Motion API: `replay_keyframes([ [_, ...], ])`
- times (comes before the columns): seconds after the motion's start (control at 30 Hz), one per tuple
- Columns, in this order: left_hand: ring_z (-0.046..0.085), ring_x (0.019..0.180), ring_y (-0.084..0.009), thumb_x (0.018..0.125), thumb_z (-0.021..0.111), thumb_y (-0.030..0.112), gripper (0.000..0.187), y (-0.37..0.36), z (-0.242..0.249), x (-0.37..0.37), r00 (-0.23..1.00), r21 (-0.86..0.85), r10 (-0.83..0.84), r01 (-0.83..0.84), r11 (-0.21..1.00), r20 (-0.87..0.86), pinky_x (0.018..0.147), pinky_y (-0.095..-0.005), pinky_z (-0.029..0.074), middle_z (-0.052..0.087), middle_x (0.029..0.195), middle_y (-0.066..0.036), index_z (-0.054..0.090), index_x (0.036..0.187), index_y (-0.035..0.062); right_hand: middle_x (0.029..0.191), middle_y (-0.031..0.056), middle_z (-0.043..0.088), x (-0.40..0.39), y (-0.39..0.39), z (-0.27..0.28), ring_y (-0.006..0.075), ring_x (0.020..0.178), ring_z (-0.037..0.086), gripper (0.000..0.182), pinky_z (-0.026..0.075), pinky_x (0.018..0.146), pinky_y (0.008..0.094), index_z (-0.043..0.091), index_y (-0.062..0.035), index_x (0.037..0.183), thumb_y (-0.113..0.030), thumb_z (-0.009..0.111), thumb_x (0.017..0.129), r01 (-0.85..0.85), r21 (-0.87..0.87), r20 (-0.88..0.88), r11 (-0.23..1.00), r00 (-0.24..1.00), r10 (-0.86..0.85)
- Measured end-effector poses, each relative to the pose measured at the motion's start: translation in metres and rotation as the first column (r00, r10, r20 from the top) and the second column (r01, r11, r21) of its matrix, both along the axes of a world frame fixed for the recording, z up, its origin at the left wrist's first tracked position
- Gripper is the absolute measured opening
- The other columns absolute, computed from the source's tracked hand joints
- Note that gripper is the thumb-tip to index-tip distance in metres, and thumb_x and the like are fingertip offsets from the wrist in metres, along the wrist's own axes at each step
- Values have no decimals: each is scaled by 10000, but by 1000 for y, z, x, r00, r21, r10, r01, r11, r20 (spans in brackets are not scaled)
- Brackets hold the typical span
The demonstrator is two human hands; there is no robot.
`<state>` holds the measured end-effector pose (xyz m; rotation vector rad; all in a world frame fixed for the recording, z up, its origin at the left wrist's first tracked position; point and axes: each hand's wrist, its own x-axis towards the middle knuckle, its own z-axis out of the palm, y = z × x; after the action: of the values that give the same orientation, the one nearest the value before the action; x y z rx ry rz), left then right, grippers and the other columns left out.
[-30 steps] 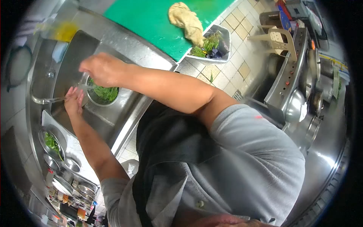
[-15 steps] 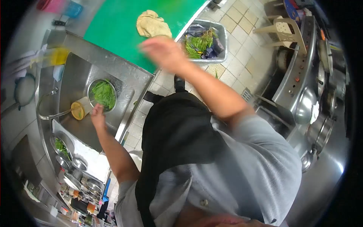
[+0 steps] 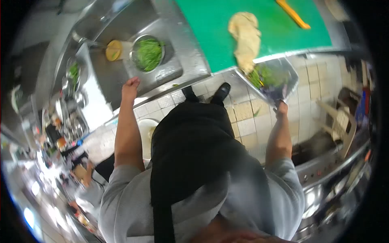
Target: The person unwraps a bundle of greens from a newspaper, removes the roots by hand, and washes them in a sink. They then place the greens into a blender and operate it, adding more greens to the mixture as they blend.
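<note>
My left hand (image 3: 130,88) is closed in a loose fist at the front rim of the steel sink (image 3: 170,75), with nothing visible in it. In the sink, a round metal bowl (image 3: 133,56) holds cut green leaves (image 3: 149,54). My right hand (image 3: 281,108) grips the near corner of a grey plastic bin (image 3: 292,81), its fingers partly hidden by blur. Dark liner and green plant scraps (image 3: 265,76) fill the bin. A crumpled beige cloth (image 3: 245,38) lies on the green board (image 3: 206,30), its lower end at the board's edge above the bin.
An orange-handled tool (image 3: 293,15) lies on the board. A yellow-rimmed container (image 3: 114,50) sits beside the bowl. A plastic chair (image 3: 342,123) and a stove (image 3: 324,172) are at the right. Another person (image 3: 91,186) is at the lower left.
My right hand has moved from beside the cloth down to the bin. My left hand has drawn back from the bowl to the sink's rim. The view has turned, bringing the orange-handled tool into sight.
</note>
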<state>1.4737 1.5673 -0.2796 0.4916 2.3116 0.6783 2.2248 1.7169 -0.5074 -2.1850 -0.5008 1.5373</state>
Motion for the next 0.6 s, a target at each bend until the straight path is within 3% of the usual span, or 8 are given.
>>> replay_keyframes([
  [0.03, 653, 988, -154, 910, 732, 265, 359, -8, -6, -7, 1000, 30, -23, 24, 999, -17, 834, -305, 512, 722, 1094, -44, 715, 1213, 74, 890, 94, 678, -20, 11, -11, 342, 827, 634, 241, 509, 779, 482, 706, -46, 1032, -209, 620, 877, -64, -1, 0, 998, 998, 64],
  [0.07, 651, 982, -150, 910, 731, 266, 360, -10, 0, -6, 1000, 29, 1, 0, 1000, -27, 830, -302, 510, 724, 1087, -42, 714, 1213, 72, 926, 129, 701, -21, 20, -68, 332, 810, 635, 266, 505, 778, 440, 712, 7, 996, -169, 576, 850, -418, 146, 177, 897, 903, 392],
  [0.13, 647, 971, -142, 910, 730, 269, 363, -16, 12, -5, 998, 25, 43, -42, 999, -41, 822, -295, 504, 726, 1074, -39, 713, 1212, 68, 1004, 222, 727, -73, 38, -60, 334, 906, 676, 310, 507, 829, 416, 714, 59, 993, -142, 541, 832, -488, 167, 430, 857, 818, 382],
  [0.17, 631, 965, -126, 917, 726, 288, 365, -20, 19, -8, 997, 22, 75, -74, 997, -29, 814, -303, 485, 713, 1069, -13, 703, 1221, 88, 1020, 254, 725, -109, 46, -31, 348, 937, 691, 320, 510, 838, 422, 713, 68, 994, -143, 534, 833, -214, 147, 258, 966, 951, 171],
  [0.23, 598, 954, -96, 930, 719, 325, 369, -27, 31, -12, 991, 12, 135, -135, 991, 9, 800, -318, 447, 686, 1059, 39, 684, 1239, 128, 1022, 238, 730, -112, 58, -60, 378, 894, 708, 288, 537, 779, 457, 727, 37, 957, -165, 562, 833, -796, -251, 465, 550, 399, 790],
  [0.3, 601, 981, -112, 931, 718, 330, 381, -36, 41, -19, 985, 20, 167, -168, 986, 43, 848, -352, 455, 685, 1103, 33, 673, 1255, 135, 1020, 219, 737, -125, 59, -41, 380, 847, 724, 264, 556, 734, 477, 741, 2, 935, -195, 596, 836, -882, -471, 461, 11, -235, 856],
  [0.4, 605, 1002, -140, 934, 714, 326, 380, -38, 49, -31, 957, 56, 252, -263, 963, 145, 890, -374, 471, 677, 1143, 20, 667, 1261, 139, 971, 176, 753, -90, 46, -105, 285, 793, 734, 238, 558, 697, 441, 759, -50, 945, -207, 622, 828, -876, -52, 539, 480, 380, 752],
  [0.6, 601, 872, -152, 944, 690, 217, 260, 5, 2, -72, 875, 189, 275, -372, 909, 399, 747, -324, 511, 662, 1045, -21, 676, 1175, 99, 985, 148, 749, -111, 33, -3, 233, 913, 711, 298, 542, 787, 399, 759, -93, 1069, -185, 559, 869, -842, -43, 522, 538, 440, 731],
])
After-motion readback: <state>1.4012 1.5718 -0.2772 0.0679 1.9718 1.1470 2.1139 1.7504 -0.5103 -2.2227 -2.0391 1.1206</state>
